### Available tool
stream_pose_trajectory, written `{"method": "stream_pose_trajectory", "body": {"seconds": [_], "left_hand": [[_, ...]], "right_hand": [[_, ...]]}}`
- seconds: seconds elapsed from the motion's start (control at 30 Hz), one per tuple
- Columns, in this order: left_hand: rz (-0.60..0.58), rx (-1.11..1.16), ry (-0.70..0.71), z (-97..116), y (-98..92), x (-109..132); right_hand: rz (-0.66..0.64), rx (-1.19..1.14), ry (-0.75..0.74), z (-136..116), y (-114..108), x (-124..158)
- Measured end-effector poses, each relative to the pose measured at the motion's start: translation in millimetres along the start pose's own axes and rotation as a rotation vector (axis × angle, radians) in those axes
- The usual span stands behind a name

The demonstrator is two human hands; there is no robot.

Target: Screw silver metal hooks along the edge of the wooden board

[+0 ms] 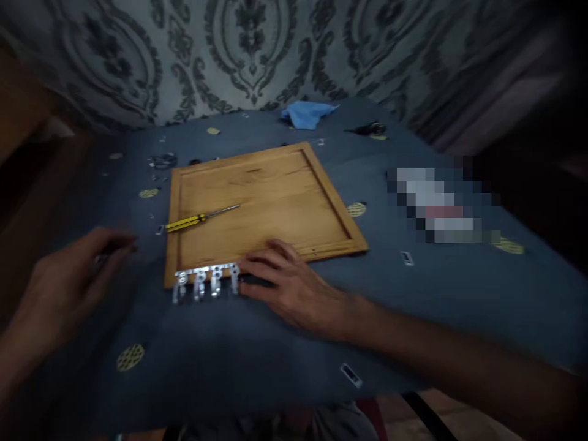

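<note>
Holding metal hook rail [201, 270] by one end at near edge of wooden panel [275, 202] with right hand [294, 288]; curling left hand [73, 278] apart from panel, cannot tell whether around anything.

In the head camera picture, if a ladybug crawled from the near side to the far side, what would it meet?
Silver four-hook rail → yellow-handled screwdriver → small shiny items, too blurry to name → blue cloth → damask-patterned backdrop.
</note>
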State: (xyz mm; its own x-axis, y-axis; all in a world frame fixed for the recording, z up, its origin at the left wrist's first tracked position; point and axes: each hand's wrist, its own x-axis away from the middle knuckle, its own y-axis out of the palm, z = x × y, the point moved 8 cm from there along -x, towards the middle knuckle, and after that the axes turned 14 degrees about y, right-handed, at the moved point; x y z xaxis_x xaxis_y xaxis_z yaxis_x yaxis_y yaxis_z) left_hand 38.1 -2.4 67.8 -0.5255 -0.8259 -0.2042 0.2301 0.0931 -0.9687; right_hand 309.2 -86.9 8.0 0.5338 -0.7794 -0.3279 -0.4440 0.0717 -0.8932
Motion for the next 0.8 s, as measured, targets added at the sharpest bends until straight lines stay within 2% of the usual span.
{"method": "stream_pose_trajectory", "body": {"seconds": [0.13, 0.27, 0.43, 0.53, 0.63, 0.8], "left_hand": [[0.061, 0.243, -0.02, 38, -18.0, -24], [0.047, 0.528, 0.118, 72, -23.4, -42], [-0.015, 0.694, 0.232, 100, -27.3, -62], [-0.069, 0.766, 0.269, 112, -20.2, -67], [-0.135, 0.805, 0.312, 119, -4.9, -66], [-0.181, 0.829, 0.278, 113, 21.3, -61]], "right_hand": [[0.031, -0.072, -0.007, 0, -3, 0], [0.018, -0.063, -0.015, -1, -2, 1], [-0.005, -0.022, -0.006, 3, 2, 3], [-0.009, -0.018, -0.005, 3, 3, 3], [-0.001, -0.017, -0.01, 2, 2, 3], [-0.008, -0.012, 0.0, 0, 1, 3]]}}
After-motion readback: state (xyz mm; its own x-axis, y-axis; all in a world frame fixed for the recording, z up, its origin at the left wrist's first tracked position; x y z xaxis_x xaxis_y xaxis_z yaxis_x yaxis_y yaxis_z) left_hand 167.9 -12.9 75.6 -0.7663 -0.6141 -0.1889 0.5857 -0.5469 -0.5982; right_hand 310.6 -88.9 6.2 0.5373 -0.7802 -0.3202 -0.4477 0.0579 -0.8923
